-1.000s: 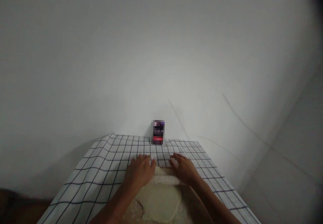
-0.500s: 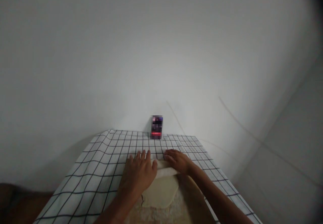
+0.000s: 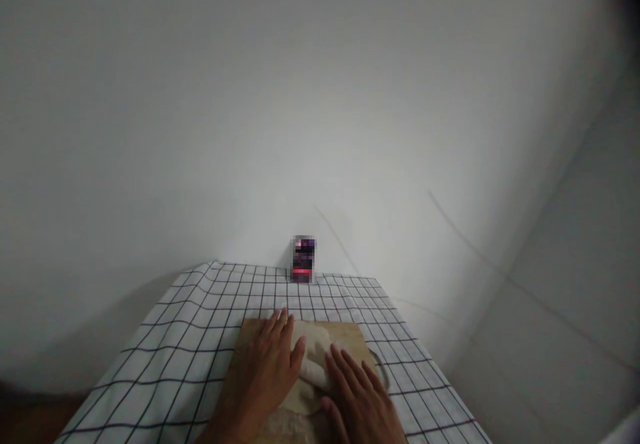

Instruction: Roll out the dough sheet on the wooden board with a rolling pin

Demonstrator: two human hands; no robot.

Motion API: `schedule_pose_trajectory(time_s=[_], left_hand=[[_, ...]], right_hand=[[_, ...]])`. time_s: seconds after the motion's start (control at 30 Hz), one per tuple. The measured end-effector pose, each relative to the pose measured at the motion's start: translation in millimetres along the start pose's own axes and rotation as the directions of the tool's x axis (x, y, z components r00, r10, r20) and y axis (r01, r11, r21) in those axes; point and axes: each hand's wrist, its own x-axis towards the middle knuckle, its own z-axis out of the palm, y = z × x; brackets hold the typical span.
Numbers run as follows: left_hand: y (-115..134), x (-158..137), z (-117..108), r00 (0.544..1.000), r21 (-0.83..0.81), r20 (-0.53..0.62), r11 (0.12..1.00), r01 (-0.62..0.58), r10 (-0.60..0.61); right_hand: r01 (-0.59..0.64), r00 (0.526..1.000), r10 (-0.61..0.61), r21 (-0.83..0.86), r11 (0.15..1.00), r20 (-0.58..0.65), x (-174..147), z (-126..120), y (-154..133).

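A flat, pale sheet of dough point(image 3: 313, 337) lies on a wooden board point(image 3: 354, 336). Across it, slightly tilted, runs a pale rolling pin point(image 3: 315, 373), its ends hidden under my hands. My left hand point(image 3: 273, 354) is open over the pin's left end, fingers stretched forward and thumb out to the side. Over the right end, my right hand point(image 3: 360, 391) lies open with long, straight fingers, closer to me than the left one. Dough shows both beyond the pin and on its near side.
A white cloth with a black grid point(image 3: 180, 337) covers the table. At its far edge a blurred, dark phone-like object point(image 3: 303, 259) leans upright against the pale wall point(image 3: 320, 131). A loop point(image 3: 383, 367) sticks out at the board's right side.
The rolling pin has come back towards me and now sits at a slant. My right hand has drawn nearer with it; more dough and the board's far edge show.
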Motion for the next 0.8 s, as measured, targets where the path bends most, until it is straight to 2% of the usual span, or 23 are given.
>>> schedule_pose_trajectory(time_s=[0.13, 0.2, 0.27, 0.37, 0.47, 0.63, 0.8], left_hand=[[3, 5, -11, 0.996, 0.044, 0.082, 0.999, 0.027, -0.031], [6, 14, -20, 0.99, 0.075, 0.135, 0.997, 0.036, -0.046], [9, 26, -29, 0.969, 0.082, 0.234, 0.995, 0.059, -0.077], [11, 49, -36, 0.919, 0.089, 0.367, 0.989, 0.12, -0.144], [4, 71, -28, 0.891, 0.113, 0.407, 0.979, 0.168, -0.2], [-20, 100, 3, 0.858, 0.136, 0.445, 0.966, 0.219, -0.257], [-32, 107, 17, 0.84, 0.125, 0.471, 0.963, 0.24, -0.271]], right_hand=[[-0.097, 0.995, 0.097, 0.076, 0.992, 0.006, 25, -15, 2], [-0.107, 0.994, 0.108, 0.111, 0.988, -0.005, 45, -21, 9], [-0.102, 0.995, 0.103, 0.12, 0.987, 0.003, 67, -23, 18], [-0.125, 0.99, 0.117, 0.096, 0.988, 0.079, 101, -20, 35], [-0.157, 0.979, 0.148, 0.056, 0.986, 0.143, 133, -11, 49], [-0.192, 0.959, 0.189, -0.003, 0.981, 0.212, 177, 1, 63], [-0.145, 0.952, 0.13, 0.036, 0.989, 0.277, 190, 8, 69]])
